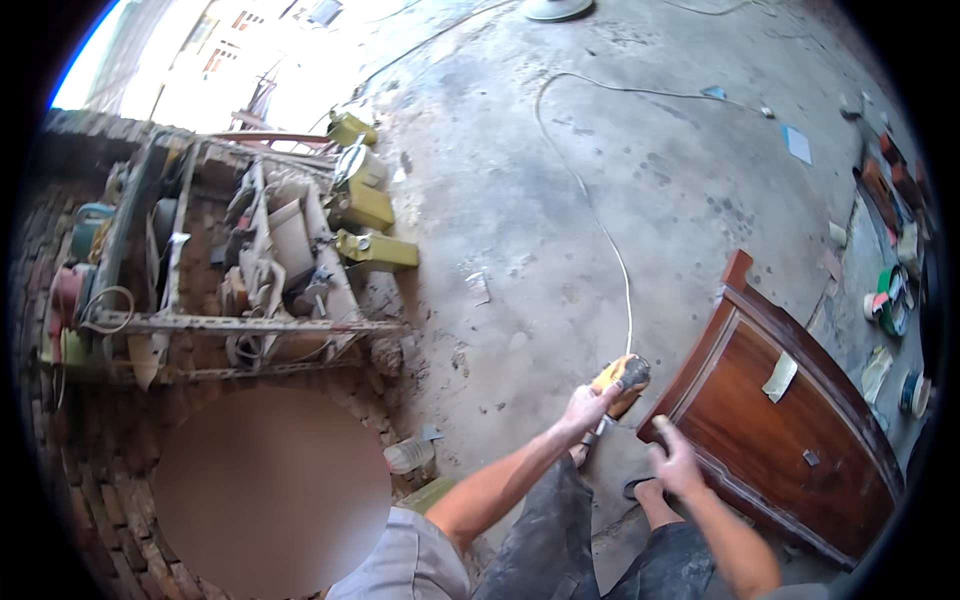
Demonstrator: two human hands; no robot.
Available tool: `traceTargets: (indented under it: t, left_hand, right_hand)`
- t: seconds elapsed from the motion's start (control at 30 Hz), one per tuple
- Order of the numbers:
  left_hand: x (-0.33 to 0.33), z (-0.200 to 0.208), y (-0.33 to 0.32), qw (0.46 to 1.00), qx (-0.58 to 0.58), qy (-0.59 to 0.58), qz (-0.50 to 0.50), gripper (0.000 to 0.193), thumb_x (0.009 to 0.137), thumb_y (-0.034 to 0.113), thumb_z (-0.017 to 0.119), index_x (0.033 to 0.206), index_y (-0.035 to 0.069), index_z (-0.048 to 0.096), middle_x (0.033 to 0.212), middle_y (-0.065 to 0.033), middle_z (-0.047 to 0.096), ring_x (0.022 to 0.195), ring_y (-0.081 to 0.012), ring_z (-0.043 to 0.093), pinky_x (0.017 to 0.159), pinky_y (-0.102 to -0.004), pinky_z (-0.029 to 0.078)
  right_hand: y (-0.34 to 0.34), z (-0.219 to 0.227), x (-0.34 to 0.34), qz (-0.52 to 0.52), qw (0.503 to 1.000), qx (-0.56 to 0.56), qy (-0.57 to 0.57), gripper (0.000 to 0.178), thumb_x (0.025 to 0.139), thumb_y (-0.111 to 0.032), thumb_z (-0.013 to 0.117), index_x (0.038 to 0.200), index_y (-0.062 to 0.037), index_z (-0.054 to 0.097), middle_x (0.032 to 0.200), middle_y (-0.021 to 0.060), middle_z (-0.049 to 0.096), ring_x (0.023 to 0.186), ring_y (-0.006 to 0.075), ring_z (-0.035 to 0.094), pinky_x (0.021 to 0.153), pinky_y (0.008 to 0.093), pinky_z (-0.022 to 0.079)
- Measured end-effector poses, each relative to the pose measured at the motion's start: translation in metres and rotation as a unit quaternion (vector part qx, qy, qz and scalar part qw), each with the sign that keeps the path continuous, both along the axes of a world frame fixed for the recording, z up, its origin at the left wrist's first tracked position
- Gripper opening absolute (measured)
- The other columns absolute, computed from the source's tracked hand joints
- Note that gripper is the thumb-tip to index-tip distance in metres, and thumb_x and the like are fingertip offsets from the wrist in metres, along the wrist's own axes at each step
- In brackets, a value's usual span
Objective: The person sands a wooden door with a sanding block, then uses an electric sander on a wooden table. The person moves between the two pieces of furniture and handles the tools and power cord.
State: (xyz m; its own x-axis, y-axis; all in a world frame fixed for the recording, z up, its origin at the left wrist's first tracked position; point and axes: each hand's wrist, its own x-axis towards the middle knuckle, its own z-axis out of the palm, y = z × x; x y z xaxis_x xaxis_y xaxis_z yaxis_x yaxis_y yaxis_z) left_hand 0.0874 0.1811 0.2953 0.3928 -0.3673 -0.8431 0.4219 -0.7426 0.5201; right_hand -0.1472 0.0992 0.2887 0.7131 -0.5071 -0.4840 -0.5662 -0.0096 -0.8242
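Observation:
My left hand [588, 408] is closed round a yellow-and-black corded power tool [626, 374]; its exact kind is hard to make out. A pale cord [612, 245] runs from the tool away across the floor. My right hand [677, 458], holding nothing that I can see, has its fingers apart. It is at the near left corner of a framed brown wooden panel [765, 400] with a curved far edge; whether they touch is unclear. A pale scrap [780, 377] and a small grey piece [811, 458] lie on the panel.
On the left a cluttered metal rack [250, 323] stands by a brick wall, with yellow-green cans [378, 250] beside it. Tape rolls [890, 300] and wood blocks [880, 190] line the right. A plastic bottle [408, 456] lies near my left arm. A blurred patch hides the lower left.

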Motion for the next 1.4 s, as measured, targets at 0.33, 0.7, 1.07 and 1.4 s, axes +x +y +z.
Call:
traceTargets:
  t: [0.33,0.7,1.07,1.4]
  left_hand:
    - [0.033,0.108,0.055,0.961,-0.013,0.195,0.195,0.038,0.092,0.041,0.061,0.068,0.012,0.055,0.056,0.0042,0.046,0.046,-0.0074,0.038,0.041,-0.0263,0.028]
    - [0.118,0.132,0.102,0.906,-0.041,0.298,0.297,0.036,0.103,0.038,0.044,0.111,0.005,0.056,0.082,-0.0066,0.065,0.066,-0.0150,0.061,0.057,-0.0278,0.051]
    - [0.104,0.144,0.138,0.973,-0.083,-0.023,-0.213,0.045,0.103,0.036,0.043,0.101,-0.003,0.066,0.079,-0.0164,0.068,0.078,-0.0271,0.066,0.075,-0.0361,0.050]
    - [0.141,0.140,0.106,0.880,-0.058,-0.252,-0.399,0.021,0.091,0.023,0.061,0.087,0.003,0.060,0.084,-0.0169,0.066,0.080,-0.0392,0.063,0.071,-0.0494,0.048]
  right_hand:
    - [0.094,0.145,0.128,0.038,0.995,-0.092,-0.001,0.034,0.082,-0.016,0.069,0.110,-0.0007,0.056,0.101,0.0241,0.062,0.097,0.0428,0.061,0.083,0.0475,0.049]
    - [0.127,0.195,0.224,-0.242,0.800,0.547,-0.039,0.017,0.101,-0.025,0.044,0.098,-0.0121,0.054,0.064,-0.0032,0.046,0.046,0.0087,0.039,0.042,0.0219,0.031]
    - [-0.019,0.086,0.280,-0.405,0.696,0.587,-0.078,0.020,0.100,-0.019,0.039,0.098,-0.0088,0.055,0.061,-0.0062,0.036,0.046,0.0066,0.029,0.042,0.0224,0.026]
    - [-0.181,-0.054,0.269,-0.510,0.709,0.486,-0.016,0.015,0.093,-0.009,0.037,0.092,-0.0100,0.052,0.054,-0.0067,0.030,0.037,0.0079,0.020,0.037,0.0235,0.022]
